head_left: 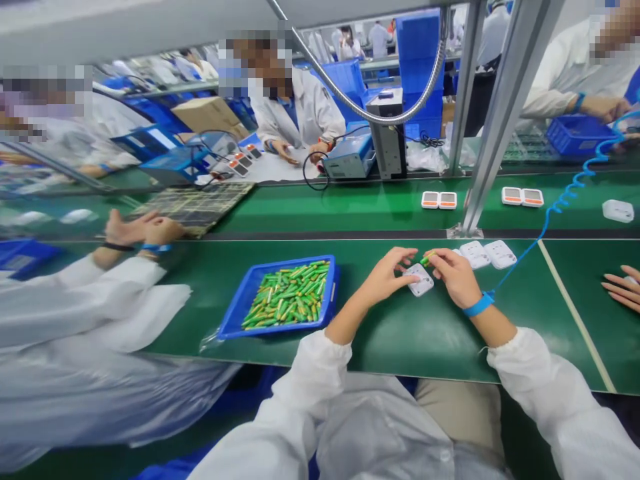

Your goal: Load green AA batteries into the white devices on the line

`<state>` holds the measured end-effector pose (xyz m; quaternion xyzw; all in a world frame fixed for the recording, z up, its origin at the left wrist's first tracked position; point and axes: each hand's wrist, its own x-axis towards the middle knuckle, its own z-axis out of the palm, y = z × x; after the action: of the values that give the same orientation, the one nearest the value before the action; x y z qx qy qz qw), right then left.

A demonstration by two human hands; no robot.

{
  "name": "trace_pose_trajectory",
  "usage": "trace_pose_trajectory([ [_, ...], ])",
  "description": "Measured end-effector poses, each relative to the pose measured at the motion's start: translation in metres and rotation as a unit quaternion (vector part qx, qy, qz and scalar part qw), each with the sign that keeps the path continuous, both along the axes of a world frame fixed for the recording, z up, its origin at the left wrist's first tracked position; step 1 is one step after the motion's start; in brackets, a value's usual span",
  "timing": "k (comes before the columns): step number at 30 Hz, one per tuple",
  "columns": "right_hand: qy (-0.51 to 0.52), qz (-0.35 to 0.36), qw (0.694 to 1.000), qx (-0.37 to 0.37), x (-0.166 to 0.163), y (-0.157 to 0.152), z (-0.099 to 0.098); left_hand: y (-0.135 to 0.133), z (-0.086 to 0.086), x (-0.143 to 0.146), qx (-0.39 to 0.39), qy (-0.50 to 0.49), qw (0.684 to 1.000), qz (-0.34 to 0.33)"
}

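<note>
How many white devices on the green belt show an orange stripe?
4: one pair left of the metal post, another pair right of it. The post may hide more.

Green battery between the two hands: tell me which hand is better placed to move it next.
Right, most likely: the right hand appears to pinch the green battery, while the left hand has its thumb on the white device.
</note>
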<state>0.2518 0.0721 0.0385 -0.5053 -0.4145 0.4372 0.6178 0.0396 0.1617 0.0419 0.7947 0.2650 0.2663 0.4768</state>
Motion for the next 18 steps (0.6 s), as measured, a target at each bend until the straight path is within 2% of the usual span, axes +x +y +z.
trace_pose_trajectory([
  [3, 0.005, -0.020, 0.999, -0.027, 0.017, 0.001, -0.001, 0.013, -0.014, -0.008, 0.090, 0.034, 0.995, -0.039],
  [6, -0.059, -0.004, 0.996, -0.065, 0.025, -0.003, 0.000, 0.013, -0.020, -0.014, 0.133, 0.086, 0.982, -0.107],
  [8, -0.114, 0.015, 0.991, -0.072, 0.024, -0.007, 0.000, 0.008, -0.021, -0.015, 0.151, 0.109, 0.974, -0.127],
  [10, -0.169, 0.025, 0.983, -0.069, 0.020, -0.011, 0.000, 0.003, -0.022, -0.012, 0.159, 0.120, 0.975, -0.099],
  [15, -0.279, 0.016, 0.957, -0.076, 0.009, -0.016, -0.007, -0.010, -0.031, -0.002, 0.151, 0.146, 0.976, 0.049],
  [18, -0.277, 0.012, 0.957, -0.081, 0.006, -0.015, -0.012, -0.015, -0.038, 0.001, 0.153, 0.151, 0.974, 0.075],
])
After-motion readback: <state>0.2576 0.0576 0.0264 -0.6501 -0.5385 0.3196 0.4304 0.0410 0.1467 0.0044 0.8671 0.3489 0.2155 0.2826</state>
